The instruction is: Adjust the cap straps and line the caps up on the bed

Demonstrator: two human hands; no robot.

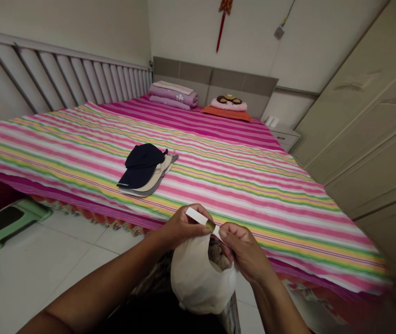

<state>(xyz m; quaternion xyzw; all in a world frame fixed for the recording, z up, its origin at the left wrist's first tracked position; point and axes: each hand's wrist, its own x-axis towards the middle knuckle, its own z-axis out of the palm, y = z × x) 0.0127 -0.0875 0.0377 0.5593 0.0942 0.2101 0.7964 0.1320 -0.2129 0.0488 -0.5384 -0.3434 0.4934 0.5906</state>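
A cream cap (198,273) hangs between my two hands, its crown low and its back opening facing up and to the right. My left hand (187,225) pinches the left part of the cap's back strap (198,215), which is white. From the other side, my right hand (241,243) grips the strap's right end. Between the fingers, a gold-coloured buckle (211,226) shows on the strap. Whether the buckle is fastened cannot be made out. On the bed lies a stack of caps (144,164), a navy one on top with beige and grey brims beneath.
A striped sheet covers the bed (253,185) in front of me. Folded bedding (173,95) and a folded pink item (229,104) lie by the headboard. A green stool (13,222) stands on the tiles at left; a wardrobe (368,139) lines the right.
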